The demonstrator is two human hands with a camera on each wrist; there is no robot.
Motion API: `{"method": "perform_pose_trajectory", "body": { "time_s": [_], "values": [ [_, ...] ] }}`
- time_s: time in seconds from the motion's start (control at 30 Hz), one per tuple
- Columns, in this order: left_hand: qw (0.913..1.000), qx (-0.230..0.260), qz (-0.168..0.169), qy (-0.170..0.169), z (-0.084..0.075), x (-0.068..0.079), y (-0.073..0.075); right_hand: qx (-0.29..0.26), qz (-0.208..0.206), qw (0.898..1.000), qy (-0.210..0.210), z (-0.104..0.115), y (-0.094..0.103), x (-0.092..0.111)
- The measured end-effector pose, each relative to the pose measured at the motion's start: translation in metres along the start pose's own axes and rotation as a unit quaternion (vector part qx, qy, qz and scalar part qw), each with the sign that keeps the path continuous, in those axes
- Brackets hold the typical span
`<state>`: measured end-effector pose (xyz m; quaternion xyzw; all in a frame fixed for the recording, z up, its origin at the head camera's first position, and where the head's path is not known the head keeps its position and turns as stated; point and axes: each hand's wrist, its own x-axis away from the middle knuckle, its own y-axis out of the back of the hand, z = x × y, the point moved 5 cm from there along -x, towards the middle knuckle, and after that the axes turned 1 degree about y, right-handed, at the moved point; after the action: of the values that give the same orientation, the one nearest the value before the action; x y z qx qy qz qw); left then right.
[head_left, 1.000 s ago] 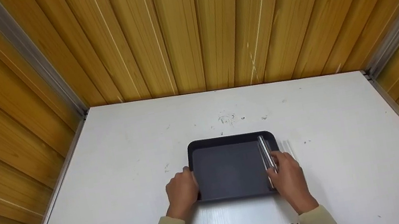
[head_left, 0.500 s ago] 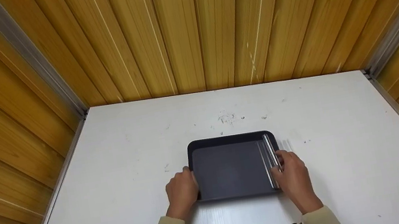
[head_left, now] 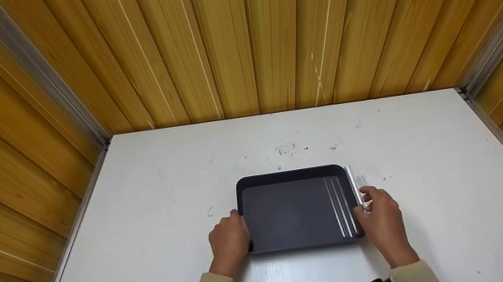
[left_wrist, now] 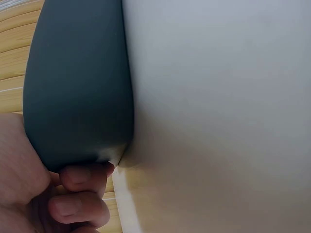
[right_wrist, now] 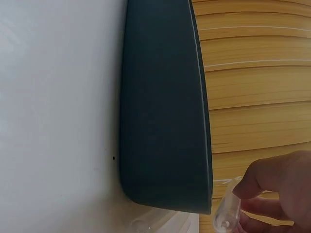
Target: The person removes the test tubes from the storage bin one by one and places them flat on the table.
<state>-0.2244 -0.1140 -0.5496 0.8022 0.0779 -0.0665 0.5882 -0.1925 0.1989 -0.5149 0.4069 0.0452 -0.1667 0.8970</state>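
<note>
A dark grey rectangular tray (head_left: 289, 216) lies on the white table. My left hand (head_left: 230, 239) grips its left side; in the left wrist view the fingers (left_wrist: 80, 206) curl at the tray's near corner. Between thumb and fingers, my right hand (head_left: 383, 221) pinches a clear test tube (head_left: 353, 182), just outside the tray's right wall. The tube's rounded end (right_wrist: 225, 222) shows in the right wrist view, beside the tray wall (right_wrist: 165, 107). Several thin clear tubes (head_left: 341, 213) lie side by side along the right inside of the tray.
More clear tubes (head_left: 362, 179) lie on the table right of the tray, partly hidden behind my right hand. The white table (head_left: 162, 186) has dark scuff marks beyond the tray. Wood-patterned panels (head_left: 224, 38) enclose the back and both sides.
My right hand has moved right with the test tube, from above the tray's inside to outside its right wall. My left hand and the tray have stayed in place.
</note>
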Motion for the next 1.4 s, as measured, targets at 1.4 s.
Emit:
{"method": "perform_pose_trajectory", "body": {
  "time_s": [1.4],
  "values": [
    [1.0,-0.006,0.003,-0.004,-0.001,0.0,0.0,0.014,0.039,0.995,-0.086,-0.063,0.009,-0.005]
  ]
}}
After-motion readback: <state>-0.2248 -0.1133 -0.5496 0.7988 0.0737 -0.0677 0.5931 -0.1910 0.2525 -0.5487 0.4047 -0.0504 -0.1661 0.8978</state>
